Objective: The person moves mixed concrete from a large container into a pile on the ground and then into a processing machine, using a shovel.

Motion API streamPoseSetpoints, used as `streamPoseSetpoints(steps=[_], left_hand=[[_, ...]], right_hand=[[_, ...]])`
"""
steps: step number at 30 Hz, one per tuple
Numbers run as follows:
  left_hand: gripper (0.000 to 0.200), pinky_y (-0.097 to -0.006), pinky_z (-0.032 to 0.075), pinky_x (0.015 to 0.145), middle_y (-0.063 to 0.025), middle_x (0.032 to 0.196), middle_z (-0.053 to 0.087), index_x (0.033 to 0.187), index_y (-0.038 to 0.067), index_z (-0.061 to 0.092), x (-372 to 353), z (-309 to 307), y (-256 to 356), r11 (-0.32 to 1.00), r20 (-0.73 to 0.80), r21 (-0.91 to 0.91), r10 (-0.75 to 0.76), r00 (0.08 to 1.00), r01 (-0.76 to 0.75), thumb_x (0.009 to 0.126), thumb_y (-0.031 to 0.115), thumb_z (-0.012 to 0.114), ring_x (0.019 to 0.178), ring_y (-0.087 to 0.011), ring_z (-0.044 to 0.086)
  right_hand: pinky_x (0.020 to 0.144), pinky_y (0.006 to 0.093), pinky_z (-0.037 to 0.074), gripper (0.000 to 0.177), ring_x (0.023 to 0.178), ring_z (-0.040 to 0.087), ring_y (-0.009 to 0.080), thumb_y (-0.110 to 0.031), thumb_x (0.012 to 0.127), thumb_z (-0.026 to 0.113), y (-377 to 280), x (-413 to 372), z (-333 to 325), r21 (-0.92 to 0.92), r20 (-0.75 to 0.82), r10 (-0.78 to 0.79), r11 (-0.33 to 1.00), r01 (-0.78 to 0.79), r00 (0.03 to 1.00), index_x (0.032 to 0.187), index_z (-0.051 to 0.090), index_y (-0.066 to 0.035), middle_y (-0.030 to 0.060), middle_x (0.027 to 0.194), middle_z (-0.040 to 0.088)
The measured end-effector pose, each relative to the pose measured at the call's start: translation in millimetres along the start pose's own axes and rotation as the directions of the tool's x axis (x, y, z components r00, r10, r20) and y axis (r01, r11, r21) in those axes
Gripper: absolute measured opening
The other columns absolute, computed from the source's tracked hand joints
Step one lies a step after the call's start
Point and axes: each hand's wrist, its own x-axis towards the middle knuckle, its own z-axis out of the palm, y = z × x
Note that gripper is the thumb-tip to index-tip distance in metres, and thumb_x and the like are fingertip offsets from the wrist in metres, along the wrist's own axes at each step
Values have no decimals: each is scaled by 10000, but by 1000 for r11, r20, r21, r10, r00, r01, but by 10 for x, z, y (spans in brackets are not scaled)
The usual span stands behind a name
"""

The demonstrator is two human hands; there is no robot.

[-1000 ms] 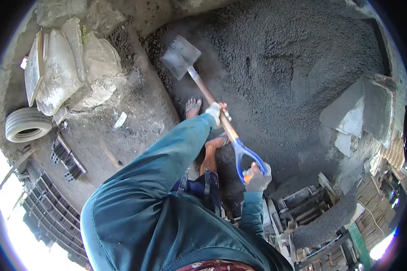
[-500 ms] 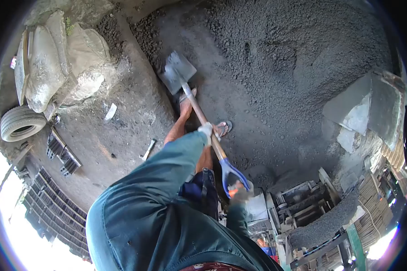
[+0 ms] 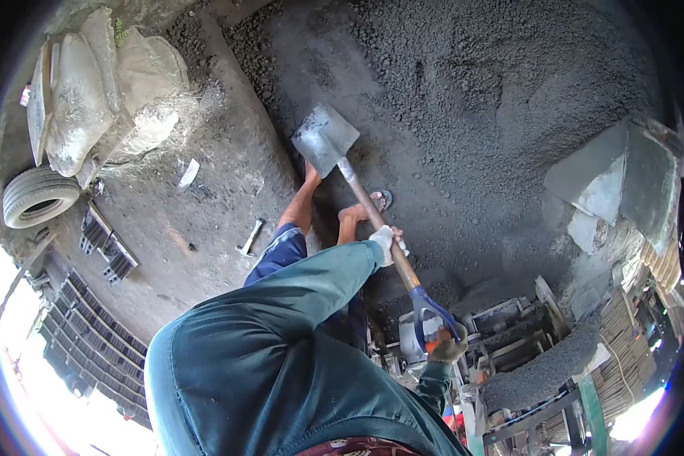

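A shovel with a pale, empty-looking square blade (image 3: 326,140) crosses the middle of the view, blade at the upper left. My left hand (image 3: 388,243), in a whitish glove, is wrapped round its wooden shaft (image 3: 367,201). Lower right, my right hand (image 3: 447,346), also gloved, grips the blue D-shaped handle (image 3: 432,307), where an orange part shows. The blade hangs over my feet, hiding part of one; a sandal (image 3: 385,200) shows on the other.
Dark gravel (image 3: 471,99) is heaped at the upper right. A low ledge (image 3: 258,121) runs left of my legs, with a hammer (image 3: 251,236) on the ground beyond. A tyre (image 3: 40,197) and sacks (image 3: 80,106) are far left. Machinery (image 3: 509,334) stands lower right.
The shovel has shifted right and down in the view with both hands on it. Its blade has turned and now shows its broad face. More of my legs shows.
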Motion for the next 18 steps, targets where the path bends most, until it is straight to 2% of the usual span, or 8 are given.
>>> streamPoseSetpoints(steps=[1, 2, 4, 5, 8, 10, 14, 18], left_hand=[[115, -527, 525, 602, -50, 654, 469, 801, 106, 521, -26, -12, 169, 999, -39, -42, -27, 999, 25, 906, 138, 557, 550, -252, 520], [99, -535, 526, 595, -46, 653, 471, 825, 126, 552, 50, -85, 326, 1000, -69, -12, -2, 998, 2, 920, 151, 538, 576, -274, 524], [133, -538, 535, 609, -67, 686, 508, 873, 106, 578, -167, -182, 531, 981, 82, -36, 192, 978, -189, 951, 207, 539, 555, -261, 548], [168, -547, 543, 599, -75, 710, 524, 901, 104, 596, -142, -101, 588, 972, 27, 71, 222, 975, -223, 966, 238, 517, 568, -266, 568], [172, -548, 546, 574, -84, 717, 528, 897, 91, 589, 113, -241, 756, 974, -61, 82, 217, 974, -212, 954, 235, 517, 557, -266, 567], [132, -546, 525, 502, -97, 674, 523, 834, 75, 576, 125, -132, 1089, 982, -296, 187, 90, 951, -34, 906, 159, 504, 517, -263, 542], [69, -538, 512, 468, -90, 640, 482, 776, 88, 537, 577, -590, 1545, 966, -273, 204, 209, 939, -156, 838, 67, 559, 483, -286, 526], [87, -525, 518, 505, -105, 619, 481, 778, 82, 524, 289, -474, 2330, 876, -267, 429, 355, 896, -219, 826, 90, 597, 496, -295, 537]], right_hand=[[582, 311, 520, 272, 631, 601, 143, -77, 688, 809, 553, 308, -145, -24, -36, -236, 972, 235, 971, 897, 648, -13, 34, 741, 637], [543, 303, 495, 248, 613, 599, 157, -109, 703, 780, 21, 15, 338, 63, 84, -190, 981, 185, 978, 896, 644, -35, 31, 790, 647], [492, 331, 489, 199, 517, 570, 166, -91, 736, 741, 714, 334, 254, 52, 86, -175, 984, 171, 981, 887, 623, -39, 46, 745, 620], [488, 341, 503, 207, 525, 580, 174, -58, 724, 729, 753, 375, 329, 70, 75, -92, 994, 87, 993, 896, 617, -33, 52, 742, 622], [471, 365, 530, 236, 519, 592, 195, 20, 697, 688, 702, 316, 515, 138, 63, 145, 979, -152, 987, 914, 604, -18, 71, 731, 623], [451, 373, 530, 238, 475, 577, 208, 47, 690, 659, 587, 182, 848, 244, 128, 253, 929, -278, 959, 914, 602, -11, 87, 724, 616], [425, 389, 523, 221, 450, 568, 233, 83, 684, 614, 1130, 140, 1336, 350, 140, 200, 906, -237, 970, 888, 600, -2, 102, 681, 596], [450, 417, 526, 196, 483, 570, 228, 90, 711, 628, 1371, 48, 2122, 420, 273, 360, 790, -447, 892, 870, 584, -17, 94, 685, 588]])
